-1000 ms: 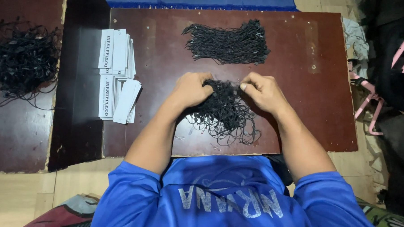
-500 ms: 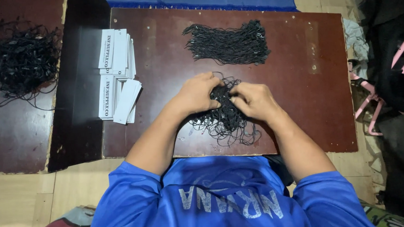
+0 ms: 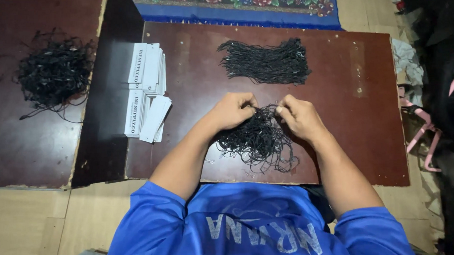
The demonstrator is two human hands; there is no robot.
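A loose tangle of thin black strings [image 3: 256, 141] lies on the dark brown board [image 3: 368, 137] right in front of me. My left hand [image 3: 231, 109] and my right hand [image 3: 297, 116] rest on its far edge, a little apart. Both pinch a strand of the tangle between thumb and fingers. A tidier bundle of black strings [image 3: 265, 62] lies straight across the board farther away. White paper tags [image 3: 146, 92] sit in a fanned stack at the board's left edge.
A second wooden board [image 3: 21, 149] at the left carries another heap of black strings [image 3: 54, 70]. A flowered rug with a blue border [image 3: 243, 4] lies beyond. Dark bags and pink straps [image 3: 428, 130] crowd the right side.
My hands closed together over the tangle half a second ago, then spread apart again, drawing a strand between them.
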